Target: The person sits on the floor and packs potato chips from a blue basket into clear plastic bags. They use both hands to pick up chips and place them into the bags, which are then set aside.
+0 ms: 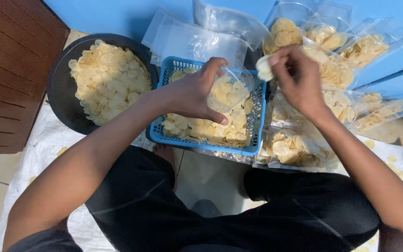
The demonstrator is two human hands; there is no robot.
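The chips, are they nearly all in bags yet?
Not nearly. Done: filled bags piled at the right. In hand: left hand holds a part-filled bag open; right hand brings chips. Left: blue basket and black pan, both full.

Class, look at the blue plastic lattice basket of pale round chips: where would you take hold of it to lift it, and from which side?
Probably best by the two short end rims of the blue plastic lattice basket, one hand coming in from each side. The rim is a firm raised lip, the load of pale round chips lies level, and the left hand with its clear plastic bag occupies the middle, as the right hand does farther right.
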